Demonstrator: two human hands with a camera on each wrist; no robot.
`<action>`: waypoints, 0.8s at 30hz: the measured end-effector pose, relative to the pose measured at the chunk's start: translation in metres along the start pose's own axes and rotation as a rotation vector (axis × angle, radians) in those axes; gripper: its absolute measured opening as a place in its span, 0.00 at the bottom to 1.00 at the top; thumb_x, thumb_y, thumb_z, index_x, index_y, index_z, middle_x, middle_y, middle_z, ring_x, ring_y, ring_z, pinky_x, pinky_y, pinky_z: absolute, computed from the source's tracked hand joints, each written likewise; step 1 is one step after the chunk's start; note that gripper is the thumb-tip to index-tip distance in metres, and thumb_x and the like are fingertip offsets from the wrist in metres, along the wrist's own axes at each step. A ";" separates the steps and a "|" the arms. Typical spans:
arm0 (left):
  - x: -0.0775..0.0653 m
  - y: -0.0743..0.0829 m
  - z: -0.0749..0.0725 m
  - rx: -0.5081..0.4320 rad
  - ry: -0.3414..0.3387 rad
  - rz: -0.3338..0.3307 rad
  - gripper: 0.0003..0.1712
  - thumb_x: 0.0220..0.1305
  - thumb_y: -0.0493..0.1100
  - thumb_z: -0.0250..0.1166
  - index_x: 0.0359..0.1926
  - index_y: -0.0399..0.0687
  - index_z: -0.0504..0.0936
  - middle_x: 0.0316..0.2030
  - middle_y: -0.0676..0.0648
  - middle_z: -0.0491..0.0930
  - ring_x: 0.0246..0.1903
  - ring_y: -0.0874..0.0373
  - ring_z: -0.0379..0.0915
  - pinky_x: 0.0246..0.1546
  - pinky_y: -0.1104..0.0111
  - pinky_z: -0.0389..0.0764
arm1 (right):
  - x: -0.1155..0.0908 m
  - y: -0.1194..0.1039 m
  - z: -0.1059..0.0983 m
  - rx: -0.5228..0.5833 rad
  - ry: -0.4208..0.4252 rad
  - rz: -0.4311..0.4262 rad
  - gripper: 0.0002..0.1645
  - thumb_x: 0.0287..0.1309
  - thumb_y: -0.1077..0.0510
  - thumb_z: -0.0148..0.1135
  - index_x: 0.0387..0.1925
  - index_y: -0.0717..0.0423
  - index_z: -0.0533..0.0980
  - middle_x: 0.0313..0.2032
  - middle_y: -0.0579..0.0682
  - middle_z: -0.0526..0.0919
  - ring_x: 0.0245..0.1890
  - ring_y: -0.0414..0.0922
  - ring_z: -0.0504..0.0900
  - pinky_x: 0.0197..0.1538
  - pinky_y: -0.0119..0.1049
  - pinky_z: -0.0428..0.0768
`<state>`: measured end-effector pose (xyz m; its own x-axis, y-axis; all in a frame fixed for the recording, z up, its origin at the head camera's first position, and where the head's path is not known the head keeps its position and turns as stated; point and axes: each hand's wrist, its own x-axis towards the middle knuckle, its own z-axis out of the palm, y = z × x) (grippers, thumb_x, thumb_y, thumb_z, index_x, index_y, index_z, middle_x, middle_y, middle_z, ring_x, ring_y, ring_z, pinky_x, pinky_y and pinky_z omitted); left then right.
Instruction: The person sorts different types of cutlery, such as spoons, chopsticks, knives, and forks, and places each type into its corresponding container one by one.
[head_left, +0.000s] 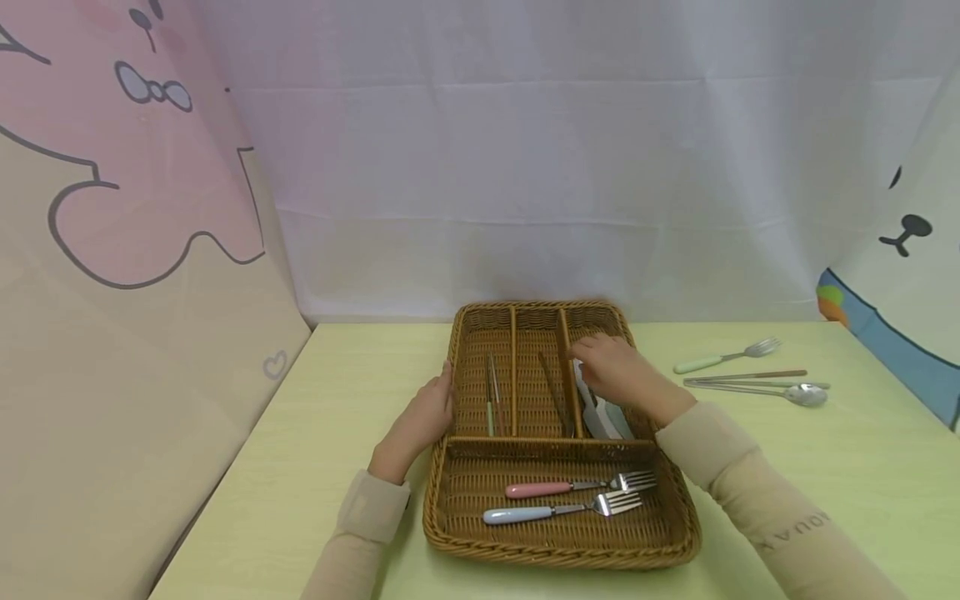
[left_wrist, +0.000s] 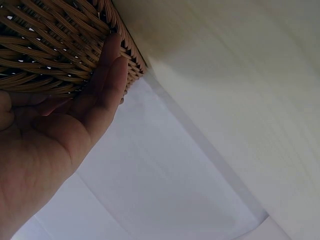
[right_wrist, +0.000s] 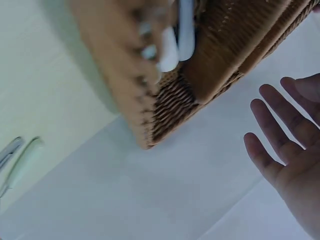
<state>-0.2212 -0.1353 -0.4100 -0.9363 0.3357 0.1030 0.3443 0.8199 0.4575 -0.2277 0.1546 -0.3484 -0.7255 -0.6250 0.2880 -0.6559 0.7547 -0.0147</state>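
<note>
A brown wicker basket (head_left: 562,560) with several compartments stands on the table. My left hand (head_left: 426,410) touches its left outer wall, the fingers nearly straight along the weave (left_wrist: 55,45) in the left wrist view. Over the back right compartment is my right hand (head_left: 611,367), close above pale utensils (head_left: 600,417) whose kind is partly hidden. In the right wrist view that right hand (right_wrist: 295,145) has spread fingers and holds nothing. A pink-handled fork (head_left: 540,489) and a light blue-handled fork (head_left: 519,515) lie in the front compartment.
Thin sticks (head_left: 491,404) lie in the back left compartment, and a dark slim utensil (head_left: 553,387) in the middle one. To the basket's right on the table are a green-handled fork (head_left: 697,364), a spoon (head_left: 806,395) and thin sticks (head_left: 772,375). A white curtain (head_left: 525,167) hangs behind.
</note>
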 end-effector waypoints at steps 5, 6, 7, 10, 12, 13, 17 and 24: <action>0.000 0.000 0.001 -0.006 -0.002 -0.004 0.28 0.71 0.36 0.38 0.66 0.26 0.44 0.28 0.44 0.70 0.20 0.58 0.62 0.27 0.61 0.74 | -0.012 0.018 0.004 0.026 0.037 0.038 0.14 0.50 0.71 0.54 0.40 0.64 0.77 0.37 0.59 0.81 0.36 0.55 0.77 0.40 0.52 0.78; 0.000 0.000 0.000 -0.006 0.001 -0.001 0.28 0.70 0.36 0.39 0.66 0.26 0.44 0.28 0.44 0.70 0.20 0.58 0.62 0.28 0.61 0.75 | -0.014 0.021 0.004 0.031 0.046 0.045 0.13 0.49 0.71 0.53 0.39 0.64 0.77 0.36 0.59 0.81 0.35 0.55 0.77 0.38 0.51 0.78; 0.000 0.000 0.001 -0.003 0.003 0.003 0.28 0.70 0.36 0.39 0.66 0.25 0.44 0.28 0.43 0.70 0.20 0.58 0.62 0.28 0.61 0.75 | -0.017 0.024 0.003 0.032 0.055 0.055 0.13 0.49 0.71 0.53 0.38 0.65 0.77 0.34 0.59 0.81 0.33 0.55 0.77 0.35 0.51 0.78; 0.000 -0.001 0.001 0.001 0.008 0.011 0.29 0.70 0.36 0.39 0.66 0.25 0.44 0.30 0.41 0.72 0.21 0.57 0.63 0.31 0.59 0.76 | -0.024 0.034 0.002 0.040 0.073 0.086 0.11 0.48 0.73 0.52 0.34 0.65 0.76 0.28 0.58 0.80 0.26 0.54 0.74 0.28 0.49 0.76; 0.000 -0.001 0.001 0.004 0.008 0.011 0.29 0.70 0.36 0.39 0.66 0.25 0.44 0.32 0.40 0.73 0.22 0.57 0.63 0.33 0.58 0.77 | -0.029 0.041 0.002 0.037 0.078 0.113 0.09 0.48 0.72 0.52 0.32 0.65 0.76 0.27 0.57 0.79 0.26 0.54 0.74 0.28 0.50 0.75; 0.000 -0.002 0.001 0.005 0.007 0.011 0.29 0.70 0.36 0.39 0.66 0.25 0.44 0.33 0.39 0.73 0.22 0.57 0.64 0.33 0.58 0.77 | -0.032 0.044 0.002 0.040 0.078 0.129 0.09 0.49 0.72 0.52 0.33 0.65 0.76 0.27 0.58 0.79 0.26 0.55 0.74 0.29 0.51 0.75; -0.001 -0.001 0.001 0.005 0.006 0.000 0.28 0.70 0.36 0.38 0.66 0.26 0.44 0.37 0.36 0.74 0.23 0.57 0.65 0.35 0.57 0.78 | -0.044 0.057 0.003 0.062 0.057 0.203 0.11 0.52 0.70 0.54 0.39 0.68 0.75 0.35 0.65 0.80 0.34 0.61 0.76 0.36 0.56 0.77; -0.001 0.000 0.000 0.011 0.003 0.005 0.28 0.70 0.35 0.39 0.66 0.25 0.44 0.31 0.41 0.72 0.21 0.57 0.63 0.29 0.60 0.76 | -0.066 0.077 0.008 0.085 0.007 0.310 0.16 0.53 0.69 0.52 0.45 0.73 0.72 0.42 0.72 0.77 0.41 0.67 0.73 0.38 0.61 0.76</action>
<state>-0.2204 -0.1353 -0.4097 -0.9347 0.3386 0.1082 0.3499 0.8230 0.4474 -0.2315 0.2521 -0.3761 -0.8922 -0.3662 0.2641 -0.4191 0.8893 -0.1827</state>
